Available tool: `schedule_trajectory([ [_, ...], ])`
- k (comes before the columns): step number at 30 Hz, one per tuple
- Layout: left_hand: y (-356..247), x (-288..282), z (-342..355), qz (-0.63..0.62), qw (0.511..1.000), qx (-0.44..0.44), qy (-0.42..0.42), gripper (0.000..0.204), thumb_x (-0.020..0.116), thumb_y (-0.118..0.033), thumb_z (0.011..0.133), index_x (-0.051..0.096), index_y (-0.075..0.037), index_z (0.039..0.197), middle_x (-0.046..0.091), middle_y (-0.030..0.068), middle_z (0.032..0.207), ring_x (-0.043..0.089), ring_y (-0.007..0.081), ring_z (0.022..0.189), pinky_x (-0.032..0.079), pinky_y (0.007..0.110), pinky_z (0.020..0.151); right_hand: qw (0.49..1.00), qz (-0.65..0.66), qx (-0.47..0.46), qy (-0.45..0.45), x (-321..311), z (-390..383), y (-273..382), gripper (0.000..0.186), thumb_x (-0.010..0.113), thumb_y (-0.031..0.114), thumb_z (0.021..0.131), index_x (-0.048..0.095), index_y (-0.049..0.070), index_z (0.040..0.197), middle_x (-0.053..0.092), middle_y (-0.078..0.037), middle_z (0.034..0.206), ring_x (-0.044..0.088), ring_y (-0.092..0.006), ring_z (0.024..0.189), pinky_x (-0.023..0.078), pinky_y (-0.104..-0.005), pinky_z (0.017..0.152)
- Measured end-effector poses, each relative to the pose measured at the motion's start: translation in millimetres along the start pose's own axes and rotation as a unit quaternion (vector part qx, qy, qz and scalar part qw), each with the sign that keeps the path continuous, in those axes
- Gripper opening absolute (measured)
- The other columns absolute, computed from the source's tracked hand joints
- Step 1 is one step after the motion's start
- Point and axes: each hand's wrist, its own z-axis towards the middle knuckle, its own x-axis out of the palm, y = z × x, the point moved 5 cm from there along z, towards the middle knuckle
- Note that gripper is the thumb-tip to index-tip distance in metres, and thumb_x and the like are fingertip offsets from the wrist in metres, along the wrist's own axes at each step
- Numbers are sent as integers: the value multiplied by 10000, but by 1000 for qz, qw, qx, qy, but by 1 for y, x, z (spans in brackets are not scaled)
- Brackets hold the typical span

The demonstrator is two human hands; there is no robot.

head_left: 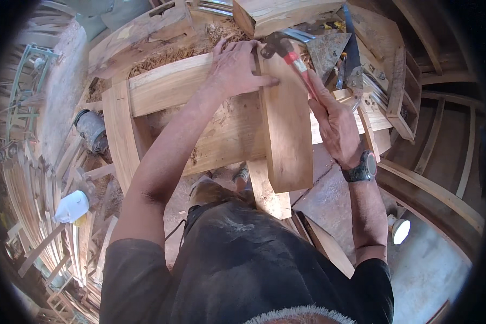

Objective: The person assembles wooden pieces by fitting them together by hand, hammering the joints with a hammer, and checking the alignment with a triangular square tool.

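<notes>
My right hand (337, 127) is wrapped around the handle of a claw hammer (297, 62) with a dark metal head and red on its handle. The hammer head is over the far end of a thick wooden post (289, 129), close to its top face; I cannot tell whether it touches. My left hand (237, 67) lies spread where a wooden rail (170, 86) meets that post, its thumb reaching onto the post. At the rail's other end is a second upright wooden piece (119, 129). Between the two stretches a wide board (227, 135).
Wood shavings (164, 60) lie beyond the rail. A handsaw (352, 54) and other tools are at the far right beside a wooden tray (404, 92). A dark container (92, 130), a white jug (72, 207) and several wood strips stand left. A lit lamp (399, 229) is low on the right.
</notes>
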Motion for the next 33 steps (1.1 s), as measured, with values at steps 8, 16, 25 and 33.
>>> schedule_trajectory([
  [8,3,1,-1,7,1000,-7,-13,1115,804,-800,676,531,-70,1474,609,186,1440,495,317,1439,185,525,1285,988,97,-6,-116,-9,-9,12,575,610,138,1069,446,199,1617,686,-229,1367,701,-286,1232,548,-398,1019],
  [16,2,1,-1,12,1000,-1,-6,1103,802,-799,684,538,-64,1463,611,167,1440,485,320,1441,196,518,1279,1000,16,-9,-7,5,-7,12,590,614,150,1053,445,231,1613,695,-261,1280,699,-416,1164,559,-444,952],
  [25,-12,-2,3,17,1000,16,16,1023,827,-769,675,586,-75,1386,662,145,1332,532,327,1373,252,528,1243,992,-59,86,71,0,-8,10,570,595,207,1065,445,203,1615,703,-257,1276,724,-414,1090,566,-434,917],
  [33,4,5,3,26,999,12,-41,1009,854,-673,691,564,-78,1452,643,178,1405,532,318,1394,219,513,1270,993,72,77,-53,2,-38,-2,605,604,254,1045,413,192,1615,694,-277,1203,703,-446,1057,550,-517,885],
])
